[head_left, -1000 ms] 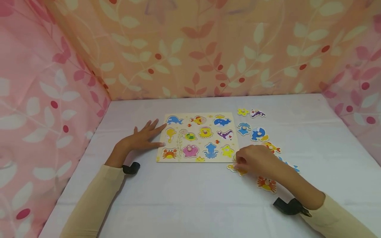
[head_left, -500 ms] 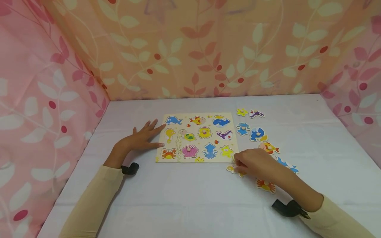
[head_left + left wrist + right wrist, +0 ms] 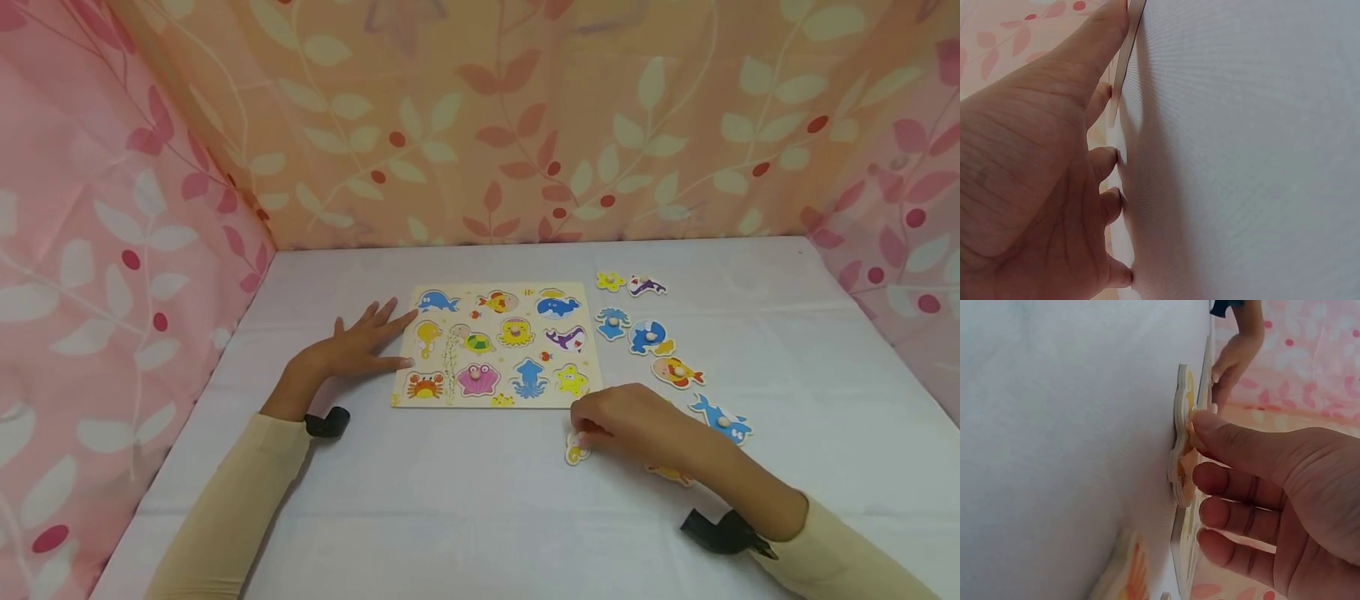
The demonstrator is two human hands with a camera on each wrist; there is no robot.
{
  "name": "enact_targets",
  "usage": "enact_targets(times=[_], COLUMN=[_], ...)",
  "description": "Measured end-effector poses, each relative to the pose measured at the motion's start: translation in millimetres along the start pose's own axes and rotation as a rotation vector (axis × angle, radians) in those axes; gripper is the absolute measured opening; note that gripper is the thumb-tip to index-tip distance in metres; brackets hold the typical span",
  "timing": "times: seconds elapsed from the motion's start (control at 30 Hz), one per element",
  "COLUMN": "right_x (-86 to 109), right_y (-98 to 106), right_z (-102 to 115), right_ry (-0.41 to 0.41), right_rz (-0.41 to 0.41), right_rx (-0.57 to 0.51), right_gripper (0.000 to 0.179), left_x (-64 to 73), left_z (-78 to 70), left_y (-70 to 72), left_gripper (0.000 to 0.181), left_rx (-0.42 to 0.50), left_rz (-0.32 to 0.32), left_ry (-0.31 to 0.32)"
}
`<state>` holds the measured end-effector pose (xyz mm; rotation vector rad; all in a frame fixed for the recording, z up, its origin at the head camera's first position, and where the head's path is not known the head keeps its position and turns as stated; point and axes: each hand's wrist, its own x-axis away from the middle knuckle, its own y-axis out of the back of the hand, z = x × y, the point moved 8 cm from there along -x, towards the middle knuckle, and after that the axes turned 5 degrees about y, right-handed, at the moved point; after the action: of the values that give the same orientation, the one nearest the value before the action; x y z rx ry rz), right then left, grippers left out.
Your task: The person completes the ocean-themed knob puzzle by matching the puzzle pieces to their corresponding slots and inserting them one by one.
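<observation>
A yellow seahorse puzzle piece is at the near right corner of the wooden puzzle board. My right hand pinches its knob between thumb and forefinger; in the right wrist view the seahorse piece stands edge-on, its upper part toward the board. Most of it is covered by the hand in the head view. My left hand lies with spread fingers at the board's left edge, thumb and fingertips touching it. Pink shell and yellow octopus pieces with knobs sit in the board.
Right of the board lie loose knobbed pieces: a yellow starfish, a purple whale, a blue squid, a blue whale, a fish and a blue dolphin-like piece. A crab piece is partly under the right forearm.
The right hand has shifted slightly left and toward the near edge. The seahorse piece has turned with it, from lying sideways to pointing nearer. The left hand stays put.
</observation>
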<state>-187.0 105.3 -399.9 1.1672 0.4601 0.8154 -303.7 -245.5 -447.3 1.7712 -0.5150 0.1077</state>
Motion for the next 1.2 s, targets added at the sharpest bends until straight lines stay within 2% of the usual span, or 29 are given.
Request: enact_targets(times=[0.2, 0.33, 0.53, 0.77, 0.93, 1.2], right_x=[1.0, 2.5, 2.7, 2.8, 3.6, 3.0], right_y=[1, 2, 0, -1, 1, 10], right_z=[-4, -5, -5, -5, -2, 4], right_ry=[-0.093, -0.158, -0.183, -0.172, -0.11, -0.022], right_rz=[-0.044, -0.063, -0.065, -0.063, -0.068, -0.093], right_rx=[0.051, 0.047, 0.035, 0.03, 0.023, -0.028], right_gripper=[0.018, 0.02, 0.019, 0.017, 0.018, 0.016], left_x=[2.0, 2.6, 2.2, 1.4, 0.3, -1.3], left_z=[-1.4, -1.9, -0.4, 0.7, 0.2, 1.6], left_y=[1.5, 2.1, 1.6, -0.2, -4.0, -2.1], left_gripper=[0.095, 0.095, 0.096, 0.095, 0.096, 0.096], left_rx=[0.008, 0.01, 0.016, 0.02, 0.024, 0.011], left_rz=[0.006, 0.006, 0.01, 0.004, 0.013, -0.007], left_ry=[-0.009, -0.008, -0.005, -0.006, -0.011, -0.009])
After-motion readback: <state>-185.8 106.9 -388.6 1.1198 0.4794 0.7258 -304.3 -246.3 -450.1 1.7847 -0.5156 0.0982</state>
